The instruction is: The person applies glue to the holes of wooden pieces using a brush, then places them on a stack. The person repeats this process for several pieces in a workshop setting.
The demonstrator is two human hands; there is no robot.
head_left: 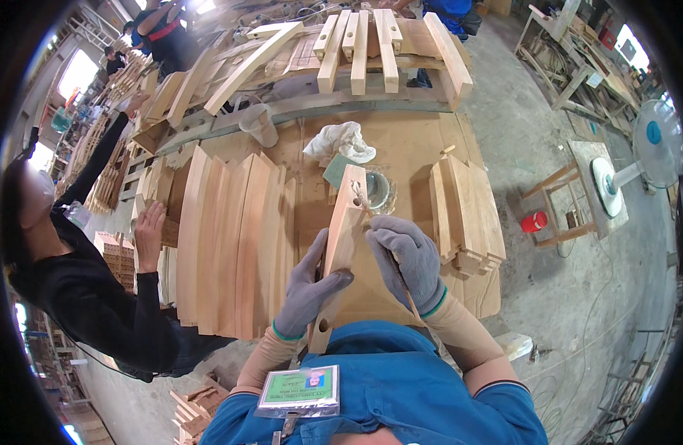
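A pale wooden bar (344, 233) with holes along one face stands tilted in front of me, its near end close to my shirt. My left hand (309, 285), in a grey glove, is wrapped round the bar's middle. In my gloved right hand (408, 256) is a thin stick (407, 289), pinched between the fingers. The stick's far tip is close to a hole near the bar's far end, where some stringy stuff shows. Just beyond stand a round tub (382, 191), a greenish pad (339, 171) and a crumpled white cloth (343, 141).
Rows of wooden pieces (234, 245) stand at the left, and another stack (467, 211) lies at the right on the cardboard (423, 133). A plastic cup (258, 124) stands farther back. A co-worker (104, 297) reaches in from the left. A fan (612, 182) stands at the right.
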